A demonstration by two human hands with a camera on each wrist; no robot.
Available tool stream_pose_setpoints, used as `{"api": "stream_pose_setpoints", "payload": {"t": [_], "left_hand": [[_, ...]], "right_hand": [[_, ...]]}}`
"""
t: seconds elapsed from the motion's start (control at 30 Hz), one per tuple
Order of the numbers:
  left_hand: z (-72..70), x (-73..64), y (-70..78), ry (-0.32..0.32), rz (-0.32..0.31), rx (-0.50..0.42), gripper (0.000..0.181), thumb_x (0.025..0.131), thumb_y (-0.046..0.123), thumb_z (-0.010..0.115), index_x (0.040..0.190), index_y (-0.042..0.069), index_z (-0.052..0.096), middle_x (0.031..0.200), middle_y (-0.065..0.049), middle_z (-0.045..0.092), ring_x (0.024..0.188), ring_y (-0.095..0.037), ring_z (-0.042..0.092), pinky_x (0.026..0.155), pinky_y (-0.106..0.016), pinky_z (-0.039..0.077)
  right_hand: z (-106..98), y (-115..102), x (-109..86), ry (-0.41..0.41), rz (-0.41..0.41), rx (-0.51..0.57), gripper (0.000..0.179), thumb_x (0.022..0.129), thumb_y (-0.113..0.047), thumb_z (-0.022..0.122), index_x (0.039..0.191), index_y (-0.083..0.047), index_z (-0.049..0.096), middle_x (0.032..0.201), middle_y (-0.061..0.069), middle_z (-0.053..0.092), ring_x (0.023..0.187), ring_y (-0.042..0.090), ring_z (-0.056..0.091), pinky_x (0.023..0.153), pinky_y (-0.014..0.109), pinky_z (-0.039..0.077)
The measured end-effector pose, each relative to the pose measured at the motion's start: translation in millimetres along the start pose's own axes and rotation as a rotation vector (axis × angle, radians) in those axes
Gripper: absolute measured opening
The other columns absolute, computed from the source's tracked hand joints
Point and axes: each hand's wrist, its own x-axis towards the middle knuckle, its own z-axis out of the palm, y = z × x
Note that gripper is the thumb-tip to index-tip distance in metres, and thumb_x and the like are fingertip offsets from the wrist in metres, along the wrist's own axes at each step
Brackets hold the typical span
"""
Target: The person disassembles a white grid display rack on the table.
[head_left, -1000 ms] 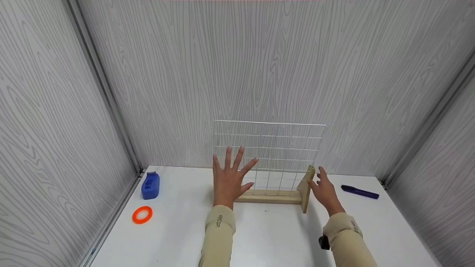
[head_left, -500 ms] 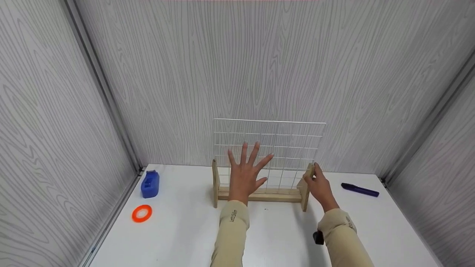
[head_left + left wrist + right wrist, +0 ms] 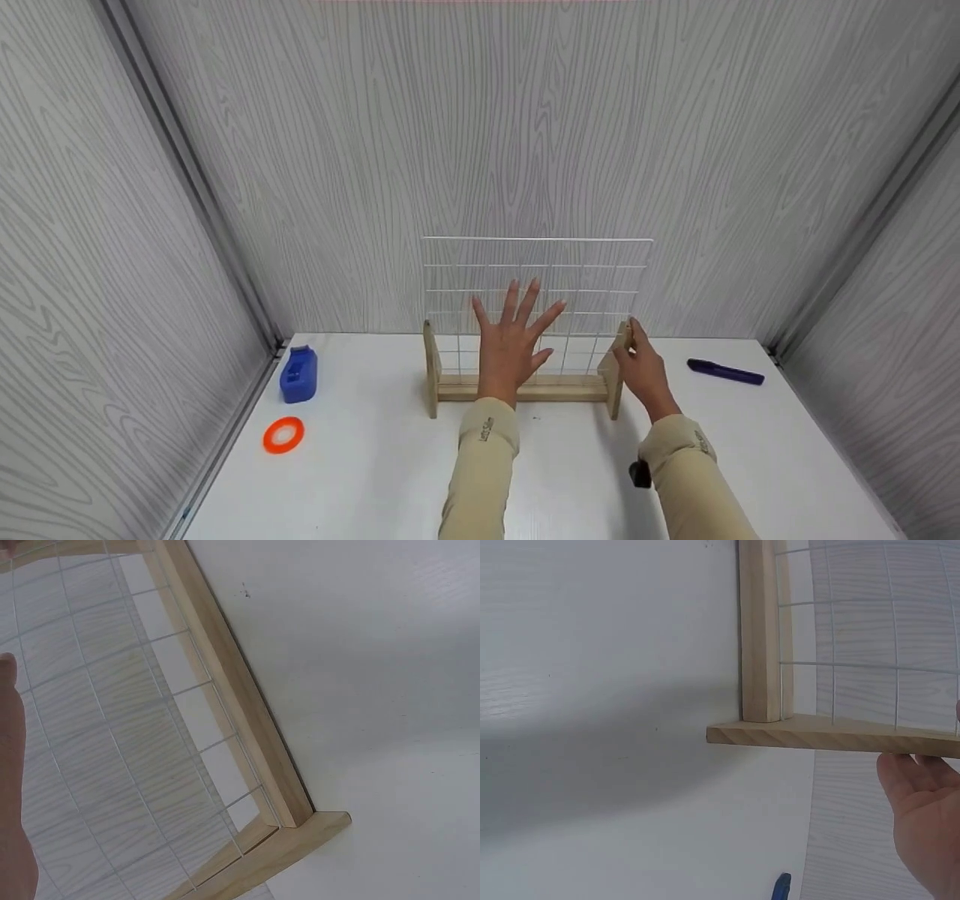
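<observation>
A wire grid display stand stands upright on the white table, its white wire grid (image 3: 538, 239) set into a wooden crossbar (image 3: 566, 392) between two wooden side panels. My left hand (image 3: 508, 352) is in front of the grid with its fingers straight and spread, overlapping the wires. At the left wrist view's edge, part of that hand (image 3: 13, 795) shows beside the grid. My right hand (image 3: 646, 375) pinches the upper part of the right side panel (image 3: 612, 379). In the right wrist view, its fingers (image 3: 901, 772) lie against the panel's outer face.
To the left on the table (image 3: 360, 465) stand a blue tape dispenser (image 3: 298, 375) and, nearer, a flat orange ring (image 3: 283, 435). A dark blue utility knife (image 3: 725, 372) lies right of the stand. Grey wood-grain walls (image 3: 525, 112) enclose the back and sides.
My left hand has moved right across the front of the grid, uncovering the left side panel. My right hand has come in from beside the right panel and taken hold of it.
</observation>
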Motion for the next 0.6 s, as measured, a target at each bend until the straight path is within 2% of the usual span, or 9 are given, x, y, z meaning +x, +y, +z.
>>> {"api": "stream_pose_setpoints", "payload": {"t": [0.13, 0.27, 0.43, 0.6], "left_hand": [[0.8, 1.8, 0.2, -0.001, 0.013, -0.003, 0.099, 0.086, 0.086, 0.043, 0.155, 0.053, -0.02, 0.173, 0.004, -0.003, 0.16, -0.029, 0.007, 0.112, -0.076, 0.029], [2.1, 4.8, 4.0, 0.02, 0.012, -0.015, 0.096, 0.086, 0.085, 0.044, 0.156, 0.054, -0.014, 0.173, 0.003, 0.001, 0.159, -0.034, 0.01, 0.111, -0.076, 0.03], [2.8, 9.4, 9.2, 0.05, -0.03, -0.018, 0.097, 0.084, 0.086, 0.047, 0.158, 0.053, -0.007, 0.173, 0.003, 0.002, 0.158, -0.039, 0.013, 0.11, -0.076, 0.031], [3.6, 12.9, 13.9, 0.055, -0.064, -0.021, 0.101, 0.083, 0.087, 0.048, 0.158, 0.052, -0.009, 0.173, 0.003, 0.003, 0.157, -0.041, 0.016, 0.108, -0.075, 0.036]], "right_hand": [[6, -1, 0.7, 0.019, -0.002, -0.008, 0.066, 0.109, -0.023, 0.04, 0.165, -0.012, 0.006, 0.163, 0.03, 0.026, 0.146, 0.049, 0.036, 0.116, 0.058, 0.038], [6, -1, 1.8, 0.044, -0.009, -0.01, 0.065, 0.109, -0.023, 0.041, 0.164, -0.011, 0.007, 0.162, 0.03, 0.028, 0.145, 0.049, 0.037, 0.116, 0.059, 0.038], [6, -3, 1.5, 0.054, -0.011, -0.038, 0.067, 0.109, -0.027, 0.041, 0.164, -0.008, 0.007, 0.162, 0.031, 0.027, 0.143, 0.049, 0.04, 0.115, 0.059, 0.039], [8, -3, -0.9, 0.084, -0.003, -0.065, 0.069, 0.109, -0.03, 0.041, 0.163, -0.005, 0.007, 0.159, 0.032, 0.031, 0.142, 0.048, 0.042, 0.113, 0.059, 0.041]]}}
